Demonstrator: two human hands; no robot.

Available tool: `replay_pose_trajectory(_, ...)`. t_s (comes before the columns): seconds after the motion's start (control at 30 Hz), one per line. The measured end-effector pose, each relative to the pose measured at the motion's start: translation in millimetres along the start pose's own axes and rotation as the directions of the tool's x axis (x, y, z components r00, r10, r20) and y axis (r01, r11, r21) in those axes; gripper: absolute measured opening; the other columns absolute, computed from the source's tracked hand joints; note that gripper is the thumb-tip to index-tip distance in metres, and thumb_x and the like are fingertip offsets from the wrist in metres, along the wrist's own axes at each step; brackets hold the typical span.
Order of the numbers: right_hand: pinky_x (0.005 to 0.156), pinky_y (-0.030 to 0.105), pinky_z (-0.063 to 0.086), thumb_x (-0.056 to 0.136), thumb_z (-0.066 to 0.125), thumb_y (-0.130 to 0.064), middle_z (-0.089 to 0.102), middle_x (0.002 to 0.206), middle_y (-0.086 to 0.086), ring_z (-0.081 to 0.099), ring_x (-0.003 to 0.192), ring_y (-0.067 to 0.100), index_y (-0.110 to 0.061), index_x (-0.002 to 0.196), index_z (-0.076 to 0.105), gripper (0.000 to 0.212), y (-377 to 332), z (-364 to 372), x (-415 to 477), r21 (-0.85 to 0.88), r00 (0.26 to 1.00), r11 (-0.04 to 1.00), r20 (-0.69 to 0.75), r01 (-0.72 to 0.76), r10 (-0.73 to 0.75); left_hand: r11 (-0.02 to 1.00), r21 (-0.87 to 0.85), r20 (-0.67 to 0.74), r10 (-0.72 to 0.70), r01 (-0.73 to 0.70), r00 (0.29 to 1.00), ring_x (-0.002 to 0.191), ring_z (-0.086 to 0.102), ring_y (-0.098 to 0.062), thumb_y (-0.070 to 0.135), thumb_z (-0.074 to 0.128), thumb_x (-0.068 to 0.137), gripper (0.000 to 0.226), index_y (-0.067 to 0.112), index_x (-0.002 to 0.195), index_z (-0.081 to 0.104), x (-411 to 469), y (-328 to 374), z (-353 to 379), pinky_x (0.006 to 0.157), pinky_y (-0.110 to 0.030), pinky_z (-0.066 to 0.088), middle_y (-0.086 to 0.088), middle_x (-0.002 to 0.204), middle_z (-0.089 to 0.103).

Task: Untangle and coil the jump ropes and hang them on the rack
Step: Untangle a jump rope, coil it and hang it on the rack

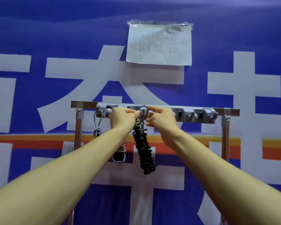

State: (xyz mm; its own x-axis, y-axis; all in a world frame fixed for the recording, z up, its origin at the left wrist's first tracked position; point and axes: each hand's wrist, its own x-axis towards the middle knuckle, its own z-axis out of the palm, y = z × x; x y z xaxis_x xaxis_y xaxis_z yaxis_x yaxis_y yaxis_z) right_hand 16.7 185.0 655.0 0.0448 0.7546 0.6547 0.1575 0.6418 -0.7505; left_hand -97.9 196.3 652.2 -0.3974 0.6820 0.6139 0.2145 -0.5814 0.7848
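A grey hook rack [199, 113] runs along a metal bar at chest height against a blue banner. A black jump rope [144, 153], wound into a tight bundle, hangs below the rack's middle, and its top loop passes over a round hook [143, 109]. My left hand [122, 118] pinches the loop on the left side of that hook. My right hand [161, 119] pinches the loop on the right side, index finger stretched along the rack. A grey coiled jump rope [97, 127] hangs from the leftmost hook, its lower part hidden behind my left forearm.
The metal bar sits on two upright copper-coloured posts [225, 140] at its ends. Several hooks to the right of my hands hold nothing. A taped paper sign [159, 44] hangs on the banner above the rack.
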Motion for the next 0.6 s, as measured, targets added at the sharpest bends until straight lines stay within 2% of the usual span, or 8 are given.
replay_pose_trajectory(0.1,0.087,0.042,0.053,0.078,0.042,0.006,0.07,0.098,0.009,0.061,0.094,0.023,-0.021,0.106,0.069,0.048,12.6,7.5,10.7,-0.088,0.999,0.996,-0.035,-0.034,0.031,0.999,0.025,-0.056,-0.038,0.04,0.998,0.086,0.069,-0.023,0.018,0.076,0.083,0.024,0.026,0.062,0.067,7.1,-7.8,8.9,0.085,-0.037,0.057,-0.002,0.081,0.072)
replay_pose_trajectory(0.2,0.074,0.034,0.049,0.078,0.039,0.007,0.055,0.079,0.0,0.054,0.073,0.019,-0.01,0.103,0.065,0.04,27.2,9.2,14.6,-0.123,0.998,0.99,-0.005,-0.063,0.063,0.992,0.123,-0.043,-0.022,0.027,0.999,0.088,0.067,-0.024,0.02,0.075,0.084,0.032,0.028,0.055,0.064,7.5,-17.2,13.3,0.086,-0.039,0.055,-0.003,0.083,0.072)
replay_pose_trajectory(0.3,0.069,0.031,0.051,0.081,0.039,0.007,0.057,0.101,0.001,0.055,0.072,0.012,-0.011,0.128,0.058,0.054,33.0,4.6,10.6,-0.138,0.997,0.987,0.002,-0.079,0.08,0.977,0.208,0.001,0.039,-0.039,0.999,0.084,0.068,-0.022,0.02,0.069,0.087,0.023,0.024,0.065,0.071,3.1,-22.9,12.3,0.082,-0.036,0.055,-0.004,0.076,0.073)
replay_pose_trajectory(0.4,0.072,0.035,0.056,0.081,0.041,0.005,0.064,0.116,0.005,0.061,0.078,0.014,-0.015,0.128,0.058,0.054,29.1,1.1,-1.0,-0.198,0.998,0.978,-0.014,-0.063,0.061,0.953,0.287,0.043,0.091,-0.1,0.995,0.071,0.06,-0.026,0.013,0.057,0.088,0.029,0.01,0.06,0.067,-1.7,-24.9,7.3,0.067,-0.033,0.051,-0.008,0.065,0.067)
replay_pose_trajectory(0.47,0.074,0.036,0.057,0.081,0.043,0.003,0.066,0.115,0.006,0.062,0.078,0.014,-0.014,0.123,0.062,0.049,24.3,-2.5,-10.6,-0.243,0.998,0.968,-0.013,-0.066,0.065,0.922,0.36,0.108,0.107,-0.14,0.988,0.069,0.05,-0.028,0.015,0.052,0.091,0.028,-0.001,0.071,0.063,-10.5,-23.8,3.7,0.06,-0.033,0.039,-0.017,0.066,0.058)
replay_pose_trajectory(0.5,0.074,0.036,0.057,0.081,0.044,0.002,0.067,0.113,0.006,0.063,0.077,0.015,-0.014,0.118,0.065,0.045,22.6,-5.6,-16.1,-0.274,0.997,0.959,-0.012,-0.072,0.071,0.905,0.391,0.146,0.115,-0.165,0.983,0.075,0.052,-0.03,0.018,0.049,0.094,0.028,-0.001,0.078,0.064,-16.9,-22.4,1.1,0.063,-0.034,0.039,-0.017,0.071,0.06)
replay_pose_trajectory(0.57,0.068,0.033,0.057,0.082,0.045,0.0,0.07,0.1,0.007,0.063,0.068,0.018,-0.011,0.105,0.07,0.036,14.8,-15.2,-31.5,-0.366,0.995,0.925,-0.012,-0.1,0.103,0.881,0.428,0.209,0.123,-0.203,0.97,0.103,0.058,-0.032,0.025,0.045,0.099,0.03,0.01,0.112,0.066,-33.8,-16.0,-7.0,0.079,-0.035,0.042,-0.012,0.102,0.068)
replay_pose_trajectory(0.6,0.064,0.033,0.058,0.083,0.044,0.0,0.07,0.093,0.008,0.062,0.064,0.021,-0.009,0.098,0.071,0.032,11.1,-19.9,-41.5,-0.425,0.992,0.897,-0.012,-0.122,0.129,0.87,0.447,0.228,0.114,-0.208,0.967,0.115,0.055,-0.03,0.027,0.044,0.1,0.035,0.013,0.128,0.059,-44.1,-13.3,-11.9,0.085,-0.033,0.04,-0.01,0.118,0.066)
